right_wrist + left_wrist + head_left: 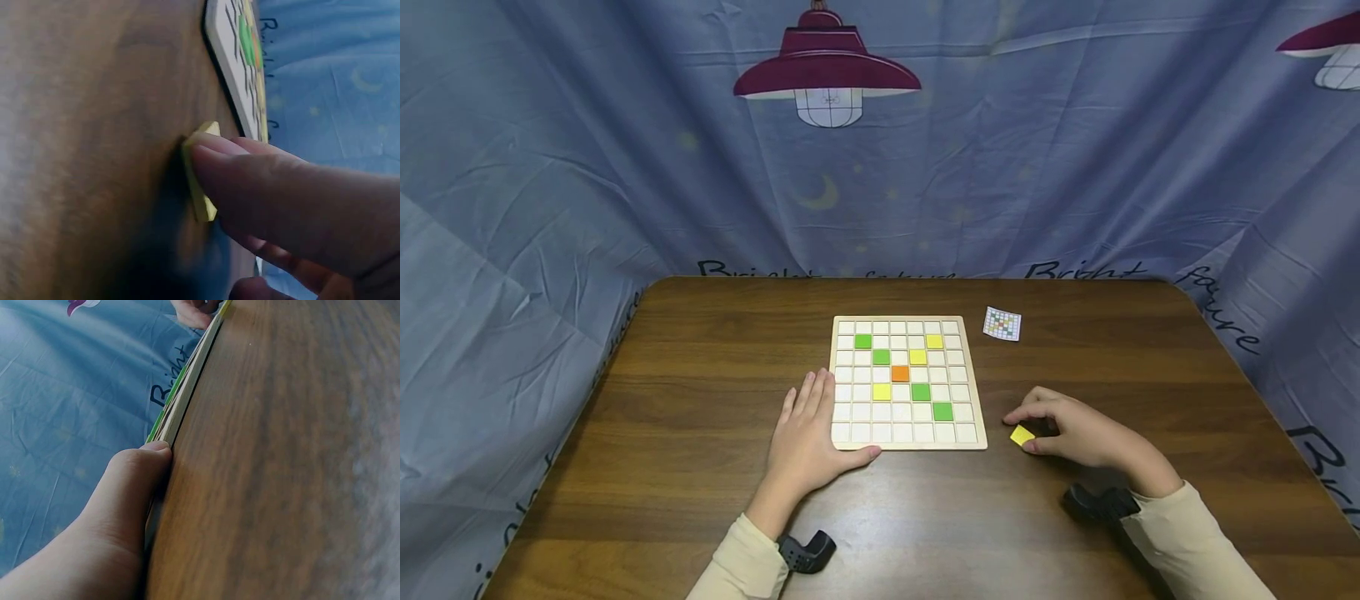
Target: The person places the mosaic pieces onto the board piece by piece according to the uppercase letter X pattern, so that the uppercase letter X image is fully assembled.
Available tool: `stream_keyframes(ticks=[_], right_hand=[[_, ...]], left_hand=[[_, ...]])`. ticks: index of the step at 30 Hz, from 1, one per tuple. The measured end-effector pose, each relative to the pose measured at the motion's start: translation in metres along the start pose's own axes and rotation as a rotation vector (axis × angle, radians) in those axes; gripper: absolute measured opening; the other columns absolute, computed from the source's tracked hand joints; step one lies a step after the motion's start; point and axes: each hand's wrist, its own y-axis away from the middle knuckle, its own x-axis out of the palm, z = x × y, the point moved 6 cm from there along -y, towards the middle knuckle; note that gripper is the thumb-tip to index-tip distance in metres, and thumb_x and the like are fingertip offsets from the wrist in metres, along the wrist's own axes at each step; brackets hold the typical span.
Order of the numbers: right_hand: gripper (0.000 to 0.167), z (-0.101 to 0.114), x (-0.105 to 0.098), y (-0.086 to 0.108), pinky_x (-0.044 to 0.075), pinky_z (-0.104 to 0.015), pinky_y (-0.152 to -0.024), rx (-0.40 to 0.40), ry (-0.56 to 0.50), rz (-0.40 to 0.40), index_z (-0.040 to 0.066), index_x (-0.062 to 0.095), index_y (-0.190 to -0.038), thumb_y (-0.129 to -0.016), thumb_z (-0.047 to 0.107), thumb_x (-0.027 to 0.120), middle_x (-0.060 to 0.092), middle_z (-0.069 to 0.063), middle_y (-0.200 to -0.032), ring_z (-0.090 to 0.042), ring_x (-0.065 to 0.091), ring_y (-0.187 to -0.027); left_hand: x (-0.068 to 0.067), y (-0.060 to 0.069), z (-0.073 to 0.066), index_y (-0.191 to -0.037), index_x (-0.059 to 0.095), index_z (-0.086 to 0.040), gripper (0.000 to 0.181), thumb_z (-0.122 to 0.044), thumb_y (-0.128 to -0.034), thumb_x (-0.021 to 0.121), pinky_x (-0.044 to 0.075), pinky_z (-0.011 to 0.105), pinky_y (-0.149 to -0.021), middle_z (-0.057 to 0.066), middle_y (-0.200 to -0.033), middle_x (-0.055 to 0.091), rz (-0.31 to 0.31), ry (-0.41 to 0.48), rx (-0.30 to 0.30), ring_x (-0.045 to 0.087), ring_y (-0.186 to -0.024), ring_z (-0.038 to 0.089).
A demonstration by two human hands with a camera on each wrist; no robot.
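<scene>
A square board point(860, 433) with a pale wooden rim and a grid of white cells lies on the table. Several green tiles point(921, 392), three yellow tiles point(881, 392) and one orange tile point(900, 373) form crossing diagonals on it. My left hand point(806, 442) rests at its lower left corner, fingers straight along the left side; the thumb point(134, 481) touches the near edge. Right of the board, my right hand point(1071, 429) pinches a loose yellow tile point(203, 197) low over the table. The thumb hides part of this tile in the right wrist view.
A small card point(1002, 324) printed with a coloured grid lies beyond the board's far right corner. The brown wooden table point(715, 350) ends at a blue printed curtain point(1000, 167). Both wrists wear a black device point(807, 552).
</scene>
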Motion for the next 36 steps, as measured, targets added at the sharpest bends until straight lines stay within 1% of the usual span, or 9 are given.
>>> stream_keyframes(ticks=[4, 8, 12, 15, 17, 21, 26, 31, 36], right_hand=[[0.019, -0.003, 0.002, 0.0, 0.045, -0.022, -0.07, 0.002, -0.005, -0.041, 0.022, 0.07, -0.103, -0.085, 0.021, 0.078, 0.06, 0.006, -0.101, -0.006, 0.052, -0.086], [0.019, -0.009, 0.001, -0.007, 0.044, -0.022, -0.063, 0.076, -0.025, -0.1, 0.02, 0.063, -0.092, -0.084, 0.02, 0.079, 0.058, 0.006, -0.084, -0.005, 0.05, -0.074], [0.016, -0.012, -0.003, -0.018, 0.043, -0.021, -0.059, 0.136, -0.035, -0.18, 0.019, 0.063, -0.089, -0.085, 0.019, 0.078, 0.059, 0.007, -0.077, -0.005, 0.05, -0.068], [0.01, -0.008, -0.006, -0.029, 0.046, -0.022, -0.062, 0.133, -0.039, -0.238, 0.02, 0.068, -0.091, -0.087, 0.017, 0.077, 0.064, 0.007, -0.081, -0.007, 0.054, -0.072], [0.008, -0.004, -0.006, -0.038, 0.048, -0.022, -0.064, 0.13, -0.059, -0.258, 0.02, 0.071, -0.094, -0.088, 0.016, 0.075, 0.067, 0.006, -0.084, -0.008, 0.057, -0.075], [0.01, 0.01, 0.0, -0.059, 0.051, -0.022, -0.068, 0.111, -0.112, -0.263, 0.018, 0.074, -0.099, -0.089, 0.014, 0.073, 0.071, 0.005, -0.088, -0.01, 0.062, -0.079], [0.012, 0.032, 0.012, -0.083, 0.052, -0.022, -0.067, 0.079, -0.2, -0.268, 0.014, 0.075, -0.101, -0.089, 0.015, 0.074, 0.074, 0.002, -0.088, -0.01, 0.064, -0.079], [0.011, 0.053, 0.029, -0.104, 0.051, -0.022, -0.062, 0.052, -0.269, -0.256, 0.015, 0.076, -0.098, -0.087, 0.018, 0.077, 0.074, 0.003, -0.084, -0.009, 0.063, -0.073], [0.01, 0.072, 0.046, -0.12, 0.046, -0.022, -0.059, 0.008, -0.285, -0.244, 0.018, 0.076, -0.094, -0.085, 0.021, 0.079, 0.073, 0.006, -0.082, -0.01, 0.059, -0.069]], left_hand=[[-0.001, 0.0, 0.0, -0.159, 0.015, -0.006, 0.131, -0.09, -0.0669, 0.055, 0.011, 0.046, -0.127, 0.01, -0.166, 0.018, 0.007, 0.002, -0.002, 0.011, -0.156, 0.022], [-0.002, 0.0, -0.001, -0.159, 0.016, -0.005, 0.131, -0.089, -0.0667, 0.056, 0.011, 0.046, -0.126, 0.01, -0.166, 0.019, 0.006, 0.01, 0.001, 0.012, -0.156, 0.023], [-0.002, 0.0, -0.001, -0.159, 0.018, -0.005, 0.131, -0.089, -0.0664, 0.057, 0.012, 0.046, -0.126, 0.011, -0.166, 0.02, -0.001, 0.018, 0.005, 0.013, -0.156, 0.024], [-0.003, 0.001, -0.001, -0.158, 0.018, -0.004, 0.131, -0.089, -0.0664, 0.057, 0.012, 0.047, -0.126, 0.011, -0.166, 0.02, -0.002, 0.019, 0.004, 0.013, -0.156, 0.024], [-0.003, 0.001, -0.001, -0.159, 0.018, -0.005, 0.131, -0.089, -0.0664, 0.057, 0.013, 0.046, -0.126, 0.011, -0.166, 0.02, -0.003, 0.017, 0.003, 0.013, -0.156, 0.024], [-0.003, 0.001, -0.001, -0.159, 0.017, -0.005, 0.131, -0.09, -0.0666, 0.055, 0.012, 0.046, -0.126, 0.011, -0.166, 0.019, 0.0, 0.016, -0.001, 0.012, -0.156, 0.023], [-0.003, 0.0, -0.001, -0.159, 0.016, -0.005, 0.131, -0.091, -0.0668, 0.054, 0.012, 0.046, -0.126, 0.011, -0.166, 0.018, 0.002, 0.011, -0.004, 0.011, -0.156, 0.023], [-0.002, -0.001, -0.001, -0.159, 0.016, -0.005, 0.131, -0.092, -0.067, 0.053, 0.013, 0.046, -0.126, 0.011, -0.166, 0.018, 0.001, 0.01, 0.0, 0.012, -0.156, 0.023], [-0.002, 0.0, 0.0, -0.159, 0.017, -0.005, 0.131, -0.092, -0.0668, 0.053, 0.013, 0.047, -0.126, 0.012, -0.166, 0.019, 0.001, 0.007, 0.001, 0.013, -0.156, 0.024]])
